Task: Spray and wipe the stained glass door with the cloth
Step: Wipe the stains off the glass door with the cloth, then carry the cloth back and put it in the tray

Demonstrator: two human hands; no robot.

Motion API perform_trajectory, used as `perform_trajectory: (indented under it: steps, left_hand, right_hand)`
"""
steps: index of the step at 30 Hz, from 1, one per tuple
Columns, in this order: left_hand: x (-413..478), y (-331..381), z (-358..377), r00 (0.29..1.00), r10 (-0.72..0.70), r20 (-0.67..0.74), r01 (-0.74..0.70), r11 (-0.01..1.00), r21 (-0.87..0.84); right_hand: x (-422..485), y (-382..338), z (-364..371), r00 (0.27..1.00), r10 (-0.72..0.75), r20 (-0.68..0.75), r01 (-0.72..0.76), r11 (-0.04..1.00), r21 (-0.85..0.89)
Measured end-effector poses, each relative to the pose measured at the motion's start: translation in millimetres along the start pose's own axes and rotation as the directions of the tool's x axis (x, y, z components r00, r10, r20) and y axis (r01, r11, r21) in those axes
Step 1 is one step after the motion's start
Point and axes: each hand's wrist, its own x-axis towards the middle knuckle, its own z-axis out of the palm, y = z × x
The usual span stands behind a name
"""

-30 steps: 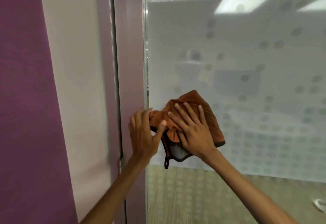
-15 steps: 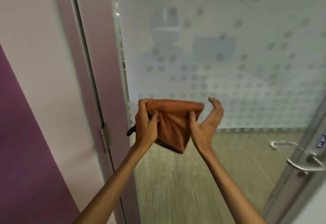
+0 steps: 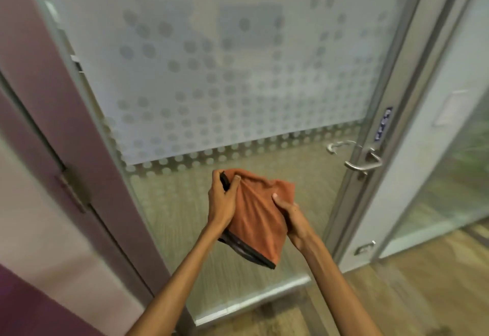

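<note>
Below the frosted band of the glass door (image 3: pixel 211 71), in the head view, two bare hands hold an orange cloth (image 3: pixel 256 219) in the air in front of the clear lower pane. Whether the cloth touches the glass cannot be told. The left hand (image 3: pixel 221 200) is curled shut around the cloth's upper left corner, fingers folded over the gathered fabric, with a short black loop showing beside the knuckles. The right hand (image 3: pixel 292 218) pinches the cloth's right edge, thumb on the near face and the other fingers hidden behind the fabric. Between the two hands the cloth hangs in long folds, and its lower edge, trimmed in dark grey, droops towards the floor (image 3: pixel 423 282).

The door carries a pattern of round dots: grey dots on the white frosted part, pale dots along the strip just under it. At the door's right edge runs a metal frame with a lever handle (image 3: pixel 363 165), well to the right of the hands and a little above them. A small dark label (image 3: pixel 383 124) sits on the frame above the handle. At the door's left edge stands a mauve door post (image 3: pixel 79 124) with a hinge (image 3: pixel 75 190). A metal rail (image 3: pixel 251 301) runs along the door's bottom edge, just above the wood-look floor. Everything is somewhat blurred.
</note>
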Motion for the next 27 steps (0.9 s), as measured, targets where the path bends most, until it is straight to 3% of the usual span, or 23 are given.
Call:
perform_trajectory:
  steps: [2, 5, 8, 13, 16, 20, 27]
  left_hand:
    - [-2, -19, 18, 0.986, -0.141, 0.088, 0.141, 0.99, 0.006]
    - [-9, -39, 49, 0.938, -0.205, 0.281, 0.198, 0.979, 0.051]
    - [-23, -48, 87, 0.85, -0.262, 0.457, 0.258, 0.963, 0.071]
    - [-53, -47, 146, 0.682, -0.399, 0.613, 0.449, 0.89, 0.08]
    - [-72, -42, 180, 0.599, -0.413, 0.686, 0.556, 0.831, 0.015]
    - [-101, -41, 226, 0.518, -0.406, 0.753, 0.591, 0.806, 0.028]
    - [-144, -24, 314, 0.495, -0.369, 0.786, 0.527, 0.847, 0.066]
  right_hand:
    - [-6, 1, -27, 0.994, 0.011, -0.11, -0.013, 1.0, -0.021]
    - [-20, 5, -67, 0.971, 0.02, -0.238, -0.029, 0.999, -0.034]
    - [-37, 10, -105, 0.932, 0.026, -0.361, -0.031, 0.999, -0.009]
    - [-70, 10, -170, 0.847, 0.073, -0.527, -0.015, 0.994, 0.113]
    - [-92, 8, -211, 0.871, 0.117, -0.477, -0.053, 0.988, 0.146]
    - [-123, 9, -270, 0.904, 0.126, -0.409, -0.095, 0.991, 0.095]
    - [-175, 9, -361, 0.892, -0.015, -0.453, 0.02, 1.0, 0.007]
